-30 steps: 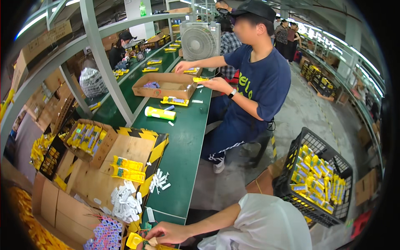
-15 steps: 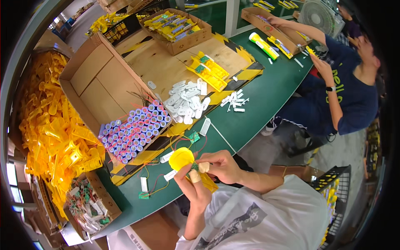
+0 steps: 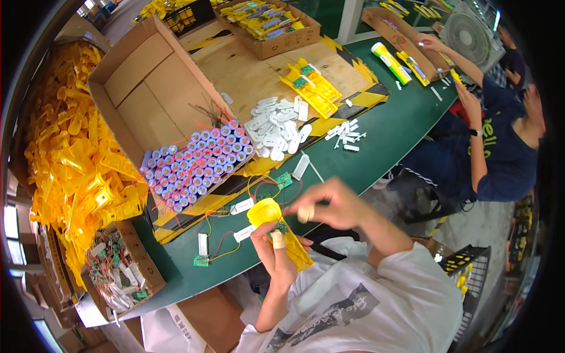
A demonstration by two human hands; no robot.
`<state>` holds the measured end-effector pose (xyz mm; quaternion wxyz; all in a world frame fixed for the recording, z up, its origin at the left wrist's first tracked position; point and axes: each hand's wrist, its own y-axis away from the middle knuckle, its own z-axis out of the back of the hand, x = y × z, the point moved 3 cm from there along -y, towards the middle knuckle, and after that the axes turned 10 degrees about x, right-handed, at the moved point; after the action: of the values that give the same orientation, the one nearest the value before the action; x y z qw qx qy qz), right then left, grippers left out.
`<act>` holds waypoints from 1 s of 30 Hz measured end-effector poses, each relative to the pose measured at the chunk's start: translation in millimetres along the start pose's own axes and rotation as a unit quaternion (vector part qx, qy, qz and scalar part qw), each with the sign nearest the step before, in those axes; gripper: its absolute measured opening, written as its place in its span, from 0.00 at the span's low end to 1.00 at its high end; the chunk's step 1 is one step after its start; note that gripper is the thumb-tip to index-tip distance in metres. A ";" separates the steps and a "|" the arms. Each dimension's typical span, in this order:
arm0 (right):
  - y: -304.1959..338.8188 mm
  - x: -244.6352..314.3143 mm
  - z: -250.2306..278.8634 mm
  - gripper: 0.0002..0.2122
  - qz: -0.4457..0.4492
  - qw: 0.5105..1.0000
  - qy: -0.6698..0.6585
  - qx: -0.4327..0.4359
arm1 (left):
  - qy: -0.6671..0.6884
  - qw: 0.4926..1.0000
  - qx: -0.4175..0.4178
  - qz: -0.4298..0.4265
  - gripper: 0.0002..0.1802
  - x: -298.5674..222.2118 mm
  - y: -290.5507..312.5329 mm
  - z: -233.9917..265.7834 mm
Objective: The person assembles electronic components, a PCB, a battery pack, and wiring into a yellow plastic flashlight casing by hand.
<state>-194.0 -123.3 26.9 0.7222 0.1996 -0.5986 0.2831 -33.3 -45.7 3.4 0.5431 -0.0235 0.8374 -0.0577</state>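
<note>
Close to my body, my left hand (image 3: 278, 262) is closed around a yellow plastic flashlight housing half (image 3: 299, 254) with a cup-shaped head. A small green circuit board sits inside it, partly hidden by my fingers. My right hand (image 3: 334, 206) is raised just right of the housing, apart from it. Its fingers are bent and blurred, so whether anything is between them is unclear. Beige covers wrap a fingertip on each hand. On the green table beyond lie a wired circuit board (image 3: 284, 180) and white rectangular parts (image 3: 242, 206); another wired board (image 3: 201, 260) lies to the left.
A cardboard box holds purple battery cells (image 3: 197, 170) with red wires. White plastic pieces (image 3: 276, 126) are heaped beside it. Yellow housings (image 3: 70, 159) pile up at left, above a box of wired boards (image 3: 120, 276). Another person (image 3: 500, 135) works at the right.
My right hand has moved up and right, away from the housing, which my left hand still holds. The whole view has shifted slightly. The other person's hand has moved at the far box.
</note>
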 end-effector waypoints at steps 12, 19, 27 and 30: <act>-45.5 -21.8 92.5 0.09 0.024 0.849 0.524 -0.066 | 0.073 0.992 -0.065 0.080 0.13 -12.6 -1.9 25.8; -3.7 -18.8 5.4 0.08 0.029 0.972 -0.225 -0.066 | 0.116 0.990 -0.029 0.070 0.21 -5.6 -12.4 26.8; -15.3 -27.6 -47.7 0.11 0.032 0.943 -0.331 0.018 | 0.125 0.987 -0.057 0.085 0.24 -4.8 -10.4 23.8; -17.9 -23.4 -48.1 0.13 -0.004 0.940 -0.339 0.037 | 0.155 0.982 -0.062 0.087 0.25 -2.4 -7.7 27.8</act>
<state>-149.1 -110.7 -4.8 0.4699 0.3129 -0.7961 0.2178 -7.2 -55.0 -4.7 0.4069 0.0249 0.9123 0.0384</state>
